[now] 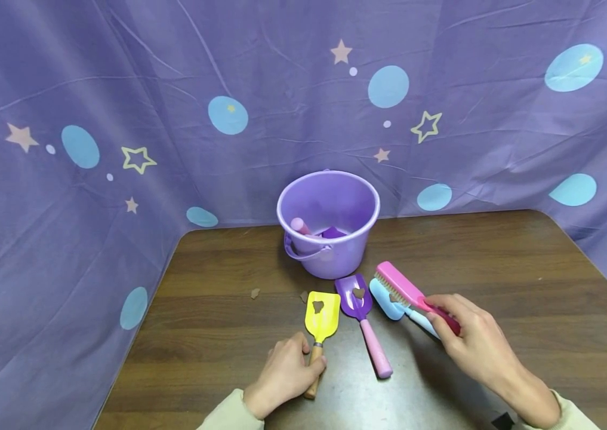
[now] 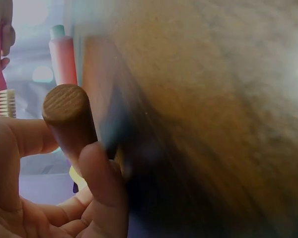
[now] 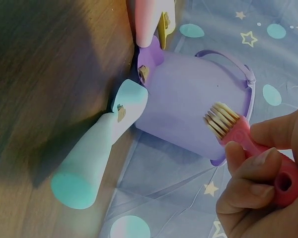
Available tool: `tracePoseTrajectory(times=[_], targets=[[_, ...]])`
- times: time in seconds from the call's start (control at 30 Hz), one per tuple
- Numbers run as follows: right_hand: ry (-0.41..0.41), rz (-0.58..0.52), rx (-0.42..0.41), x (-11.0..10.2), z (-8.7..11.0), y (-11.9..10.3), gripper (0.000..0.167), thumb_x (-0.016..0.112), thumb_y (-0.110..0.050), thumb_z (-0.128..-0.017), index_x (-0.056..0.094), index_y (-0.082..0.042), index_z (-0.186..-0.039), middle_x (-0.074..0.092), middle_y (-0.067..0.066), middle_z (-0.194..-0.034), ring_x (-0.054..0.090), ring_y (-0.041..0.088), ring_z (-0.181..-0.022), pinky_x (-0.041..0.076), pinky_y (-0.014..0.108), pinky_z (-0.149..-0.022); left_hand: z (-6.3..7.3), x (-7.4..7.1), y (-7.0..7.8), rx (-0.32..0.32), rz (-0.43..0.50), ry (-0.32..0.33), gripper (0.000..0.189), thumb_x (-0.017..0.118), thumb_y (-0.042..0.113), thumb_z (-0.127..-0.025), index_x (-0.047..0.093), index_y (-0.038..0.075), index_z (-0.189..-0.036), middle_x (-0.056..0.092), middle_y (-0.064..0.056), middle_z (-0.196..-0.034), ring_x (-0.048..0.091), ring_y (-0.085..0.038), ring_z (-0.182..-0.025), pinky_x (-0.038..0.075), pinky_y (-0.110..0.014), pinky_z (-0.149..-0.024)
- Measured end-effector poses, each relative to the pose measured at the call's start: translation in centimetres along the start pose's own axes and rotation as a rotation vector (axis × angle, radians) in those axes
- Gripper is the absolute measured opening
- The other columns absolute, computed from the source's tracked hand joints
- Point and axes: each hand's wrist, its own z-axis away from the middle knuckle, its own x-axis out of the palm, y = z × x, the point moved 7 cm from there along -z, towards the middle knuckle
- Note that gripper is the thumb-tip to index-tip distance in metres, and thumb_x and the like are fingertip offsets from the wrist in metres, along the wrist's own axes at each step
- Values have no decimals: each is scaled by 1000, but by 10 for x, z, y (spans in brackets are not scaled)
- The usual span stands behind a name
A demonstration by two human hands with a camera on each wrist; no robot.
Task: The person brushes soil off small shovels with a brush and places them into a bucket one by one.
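Observation:
My left hand (image 1: 289, 371) pinches the wooden handle of a yellow toy shovel (image 1: 322, 328), whose blade carries a brown scrap (image 1: 318, 306). In my right hand (image 1: 477, 340) is a pink brush (image 1: 401, 283), gripped by its handle with the bristles facing down. Below the brush, apart from it in the right wrist view, lies a light blue shovel (image 3: 97, 139) with a brown scrap (image 3: 121, 113) on it. Between the hands rests a purple shovel (image 1: 356, 306) with a pink handle, another scrap (image 1: 359, 293) on its blade.
Behind the shovels stands a purple bucket (image 1: 330, 258) with a pink-handled item (image 1: 299, 226) and something purple inside. Two brown scraps lie on the wooden table, one (image 1: 255, 293) to the left. A purple patterned curtain (image 1: 292, 89) closes off the back and sides.

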Motion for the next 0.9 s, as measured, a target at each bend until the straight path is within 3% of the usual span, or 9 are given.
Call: tracePoseTrajectory(times=[0.47, 0.9], targets=[[-4, -3, 4, 2, 2, 1, 27, 72, -8, -79, 68, -17, -104, 58, -14, -87, 45, 3, -63, 33, 14, -56, -3, 0, -2, -37, -23, -6, 19, 70, 22, -70, 53, 13, -67, 49, 6, -59, 45, -12, -53, 36, -27, -46], [-7, -1, -2, 5, 3, 1, 28, 73, -9, -79, 68, -18, -105, 57, -15, -88, 46, 3, -65, 34, 15, -59, 6, -1, -11, -77, 94, -42, 15, 62, 18, -75, 49, 10, -71, 45, 6, -55, 47, -7, -44, 38, -25, -42]])
